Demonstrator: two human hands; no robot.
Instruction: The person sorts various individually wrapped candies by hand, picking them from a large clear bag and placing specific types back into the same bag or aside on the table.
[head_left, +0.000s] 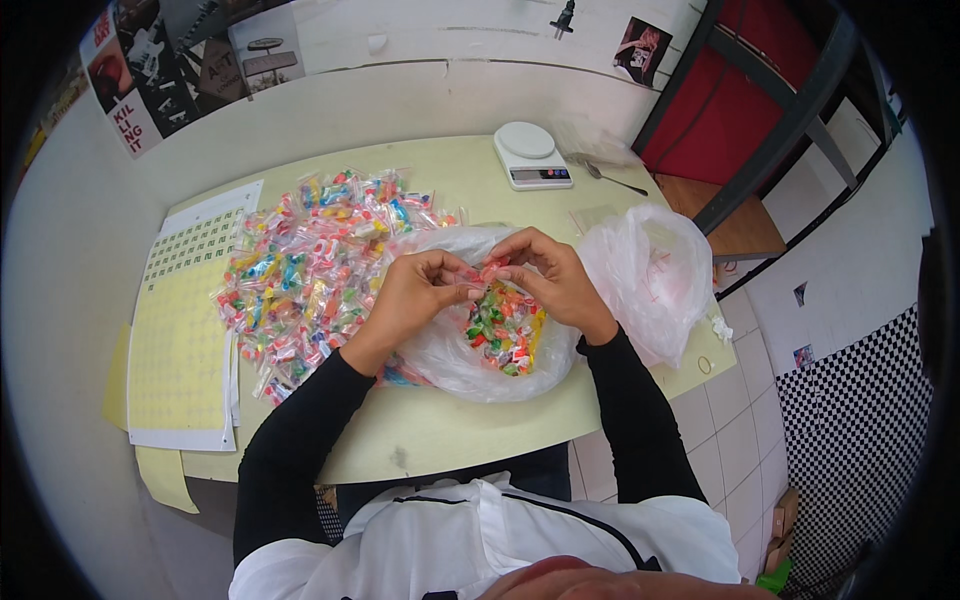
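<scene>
My left hand (420, 291) and my right hand (546, 279) meet above an open translucent plastic bag (450, 367). Between their fingertips is a small clear packet with red in it (492, 271). Its exact contents are partly hidden by the fingers. Inside the open bag lie loose wrapped candies (504, 330) in green, orange, red and yellow. Left of my hands spreads a wide heap of small clear zip bags filled with colourful candies (315, 270). Part of that heap reaches under the big bag and my left forearm.
A second translucent plastic bag (675, 262) holds red-edged clear bags. Behind stand a white digital kitchen scale (532, 161) and a metal spoon (615, 180). Sticker sheets (184, 337) lie along the left side of the table (480, 442). A rubber band (704, 365) rests near the right edge.
</scene>
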